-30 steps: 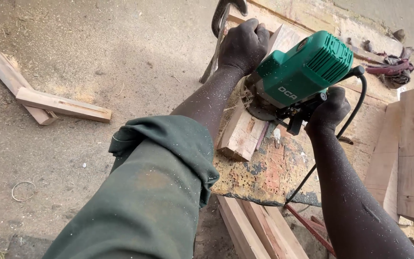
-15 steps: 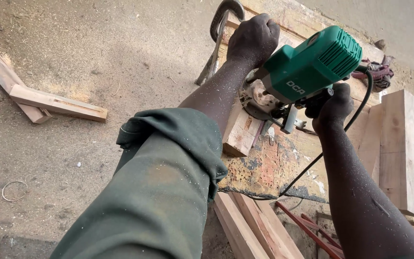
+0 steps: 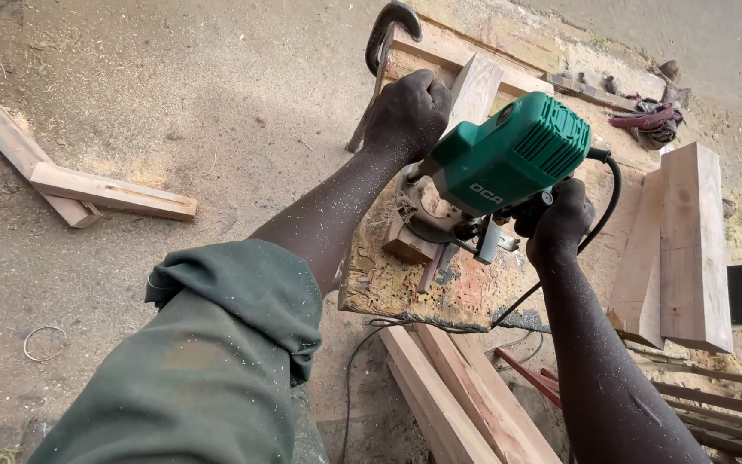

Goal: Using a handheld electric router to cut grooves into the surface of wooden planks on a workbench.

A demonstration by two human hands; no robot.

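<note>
Our left hand (image 3: pixel 407 113) and right hand (image 3: pixel 558 220) close tightly on a green router's (image 3: pixel 508 155) side handles, steadying it flat against the wood (image 3: pixel 474 86).

Router (image 3: pixel 508 159) base mostly hidden behind its green body; bit not visible. Left hand (image 3: pixel 407 112) covers one handle, right hand (image 3: pixel 557 219) the other; neither grip visible. Wood strip (image 3: pixel 474 90) under the tool largely covered. Cord (image 3: pixel 560 275) drops behind the bench (image 3: pixel 405 288) edge. Planks (image 3: pixel 457 395) and both arms cut off at bottom. Tangle (image 3: pixel 650 116) at far end too small to tell.
</note>
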